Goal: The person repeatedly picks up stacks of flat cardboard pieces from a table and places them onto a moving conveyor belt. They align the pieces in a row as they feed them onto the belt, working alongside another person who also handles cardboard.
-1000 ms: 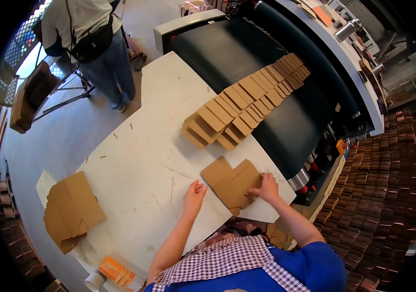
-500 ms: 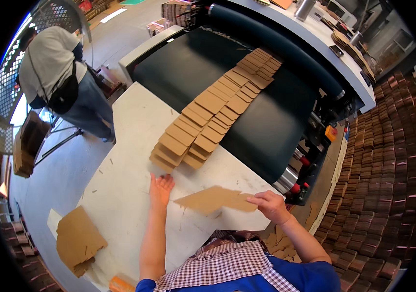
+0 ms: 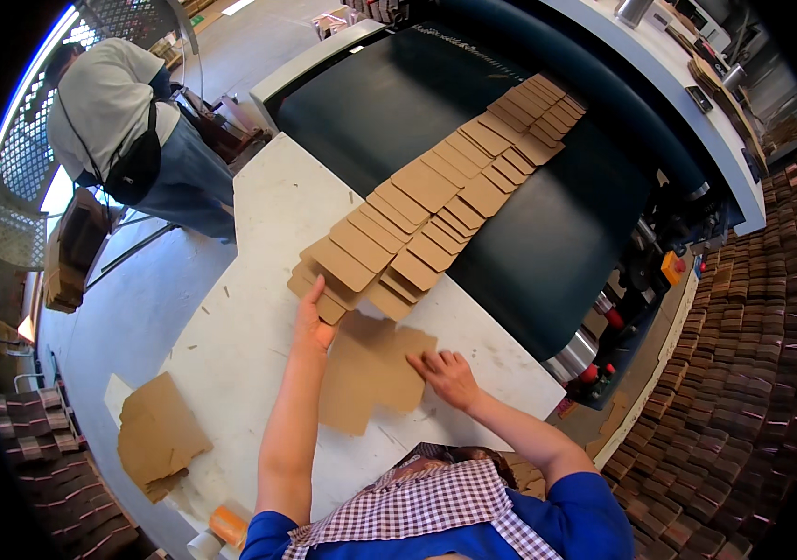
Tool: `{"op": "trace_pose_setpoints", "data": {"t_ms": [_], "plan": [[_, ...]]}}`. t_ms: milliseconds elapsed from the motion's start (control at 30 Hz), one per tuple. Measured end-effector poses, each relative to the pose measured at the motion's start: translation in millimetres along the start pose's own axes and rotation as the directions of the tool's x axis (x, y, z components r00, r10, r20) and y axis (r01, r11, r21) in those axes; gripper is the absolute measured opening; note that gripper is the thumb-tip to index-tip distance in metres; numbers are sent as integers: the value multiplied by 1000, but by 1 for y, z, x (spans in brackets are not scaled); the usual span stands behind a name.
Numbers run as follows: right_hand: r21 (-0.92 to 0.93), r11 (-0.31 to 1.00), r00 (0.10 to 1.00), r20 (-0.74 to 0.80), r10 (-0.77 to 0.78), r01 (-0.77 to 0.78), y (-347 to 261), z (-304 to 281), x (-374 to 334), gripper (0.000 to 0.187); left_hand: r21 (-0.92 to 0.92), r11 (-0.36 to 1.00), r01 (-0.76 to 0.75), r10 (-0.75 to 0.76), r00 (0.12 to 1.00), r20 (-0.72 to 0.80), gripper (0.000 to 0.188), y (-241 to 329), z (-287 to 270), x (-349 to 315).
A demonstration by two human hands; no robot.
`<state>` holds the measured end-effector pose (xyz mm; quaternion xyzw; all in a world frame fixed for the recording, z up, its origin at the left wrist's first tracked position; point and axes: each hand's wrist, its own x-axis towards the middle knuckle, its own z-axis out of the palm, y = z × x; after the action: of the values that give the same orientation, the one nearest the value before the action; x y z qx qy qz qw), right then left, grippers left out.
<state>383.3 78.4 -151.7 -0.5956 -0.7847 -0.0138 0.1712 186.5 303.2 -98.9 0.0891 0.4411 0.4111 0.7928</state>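
Two overlapping rows of brown cardboard pieces [image 3: 431, 182] with rounded corners run from the dark conveyor belt [image 3: 370, 112] onto the white table [image 3: 240, 327]. My left hand [image 3: 313, 322] is closed at the near end of the left row, its thumb over the edge of the lowest pieces; its other fingers are mostly hidden. Just in front of me an irregular cardboard sheet [image 3: 370, 378] lies low over the table, partly behind my left forearm. At that sheet's right edge, my right hand [image 3: 447, 376] pinches it with thumb and fingertips.
A ragged cardboard stack [image 3: 160, 434] sits at the table's left edge, near an orange tape roll [image 3: 228, 525]. The belt's dark roller [image 3: 594, 84] crosses the far side. Bundled cardboard stacks [image 3: 744, 373] line the right. Another person [image 3: 128, 131] stands bent over at the left.
My left hand has gone from lying open on the table to gripping the near cardboard pieces. My right hand has brought the irregular sheet leftward and turned it flatter.
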Motion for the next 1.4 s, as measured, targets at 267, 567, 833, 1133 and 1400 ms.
{"op": "trace_pose_setpoints", "data": {"t_ms": [267, 567, 833, 1133, 1400], "plan": [[-131, 897, 873, -325, 363, -422, 99, 45, 78, 25, 131, 984, -121, 115, 992, 52, 42, -19, 2, -38], [9, 921, 910, -151, 385, -388, 99, 20, 76, 35, 16, 996, -90, 84, 968, 236, 82, -126, -35, 14], [120, 867, 806, -325, 495, -484, 228, -64, 129, 31, -199, 979, -49, 79, 986, 146, 69, -103, -1, 23], [-37, 705, 695, -214, 687, -708, 374, -24, 200, 53, 66, 989, -132, 134, 991, -22, 57, -65, 74, -9], [73, 640, 628, -136, 767, -765, 381, -34, 211, 64, 258, 962, 87, -95, 995, 18, 55, -80, 161, 58]]}}
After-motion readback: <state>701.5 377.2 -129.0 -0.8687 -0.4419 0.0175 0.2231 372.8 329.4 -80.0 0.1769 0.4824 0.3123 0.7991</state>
